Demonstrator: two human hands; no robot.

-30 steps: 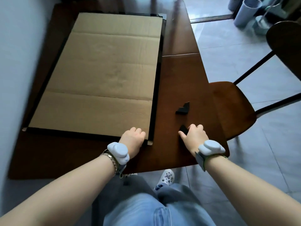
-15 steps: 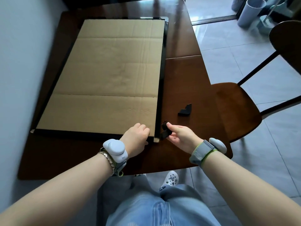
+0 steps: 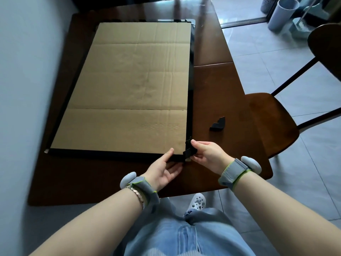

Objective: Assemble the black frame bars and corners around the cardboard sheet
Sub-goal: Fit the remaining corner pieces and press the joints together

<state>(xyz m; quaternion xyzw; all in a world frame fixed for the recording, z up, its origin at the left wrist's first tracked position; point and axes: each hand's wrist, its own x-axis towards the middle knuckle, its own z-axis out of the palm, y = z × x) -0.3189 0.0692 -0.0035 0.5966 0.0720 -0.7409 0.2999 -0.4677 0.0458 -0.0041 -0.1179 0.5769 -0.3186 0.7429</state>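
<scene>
A small black plastic corner piece [image 3: 188, 150] was pinched in the right hand [image 3: 206, 154] at the flat brown cardboard sheet's [image 3: 129, 89] near right corner; the left hand [image 3: 164, 169], apparently open, steadied the near black frame bar [image 3: 110, 154]. Square alignment was advisable before pressing.

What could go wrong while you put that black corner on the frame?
1. The corner piece in the right hand may go on crooked, since the two bars at that corner may not sit lined up.
2. Pushing could slide the cardboard sheet out from the near bar, which only the left hand steadies.
3. The spare corner lies loose on the table and could get knocked off.
</scene>
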